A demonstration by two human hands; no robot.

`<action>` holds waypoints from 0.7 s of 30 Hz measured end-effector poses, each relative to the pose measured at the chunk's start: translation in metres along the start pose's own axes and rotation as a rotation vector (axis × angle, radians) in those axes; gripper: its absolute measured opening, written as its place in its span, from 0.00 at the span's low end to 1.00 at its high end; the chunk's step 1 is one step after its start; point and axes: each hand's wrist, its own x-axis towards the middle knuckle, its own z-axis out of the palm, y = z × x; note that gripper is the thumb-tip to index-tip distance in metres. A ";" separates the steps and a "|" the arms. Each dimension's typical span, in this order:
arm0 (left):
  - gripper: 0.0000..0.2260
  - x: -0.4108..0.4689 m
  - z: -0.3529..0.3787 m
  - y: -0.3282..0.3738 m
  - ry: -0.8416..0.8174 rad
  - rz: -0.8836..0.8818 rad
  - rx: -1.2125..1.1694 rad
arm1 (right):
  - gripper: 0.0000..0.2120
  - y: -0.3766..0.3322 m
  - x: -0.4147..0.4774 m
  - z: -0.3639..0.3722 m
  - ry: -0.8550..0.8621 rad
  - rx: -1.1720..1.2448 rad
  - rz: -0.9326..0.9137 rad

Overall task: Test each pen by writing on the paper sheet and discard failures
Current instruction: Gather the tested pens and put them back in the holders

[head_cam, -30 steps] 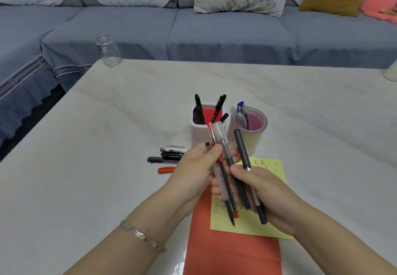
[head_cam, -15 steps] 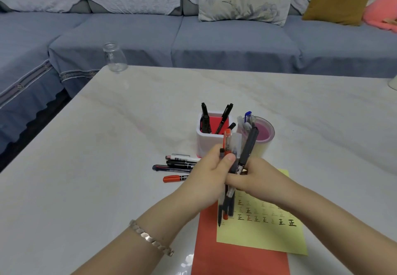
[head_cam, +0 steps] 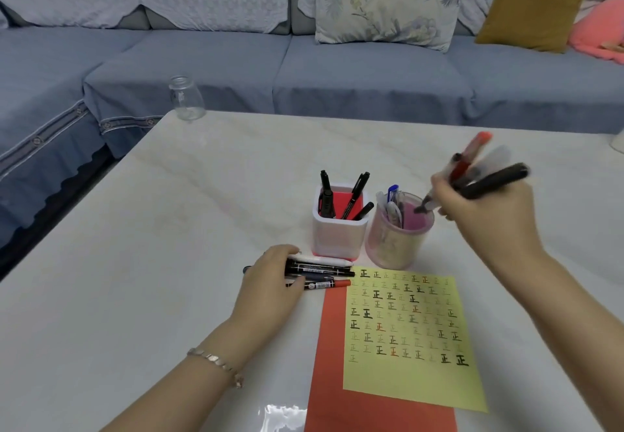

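Head view: the right hand (head_cam: 486,219) is raised above the table (head_cam: 169,229), its fingers wrapped tightly around a bundle of pens (head_cam: 472,178). The bundle is tilted, with the tips pointing down toward the mouth of the pink round cup (head_cam: 398,249), which already contains a few pens. The left hand (head_cam: 270,283) rests on the table, fingers and thumb curled around the ends of the loose pens (head_cam: 324,274). These lie side by side just in front of the white square holder (head_cam: 337,239). The yellow paper sheet (head_cam: 412,381) lies flat on a red sheet (head_cam: 334,364), near both holders and touched by neither hand. It is covered in rows of test marks. The step in hand appears to be placing the gripped bundle in the round cup while the other hand collects the next batch. To do this well, centre the tips over the opening before lowering, because motion blur hides their exact spread. Release only once the tips are inside the rim, since the cup looks light and a sideways knock could tip it. Lift the loose pens as one aligned group.
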 end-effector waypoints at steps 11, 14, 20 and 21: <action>0.18 0.018 0.003 -0.018 -0.229 0.153 0.592 | 0.13 0.022 0.005 0.030 -0.386 -0.340 0.100; 0.18 0.023 0.001 -0.018 -0.305 0.189 0.685 | 0.20 0.022 -0.013 0.017 -0.298 -0.256 0.089; 0.14 0.018 0.004 -0.018 -0.341 0.186 0.701 | 0.08 0.011 -0.069 0.020 -0.165 -0.074 -0.266; 0.13 0.016 0.003 -0.018 -0.348 0.196 0.712 | 0.07 0.012 -0.076 0.028 -0.221 -0.079 -0.310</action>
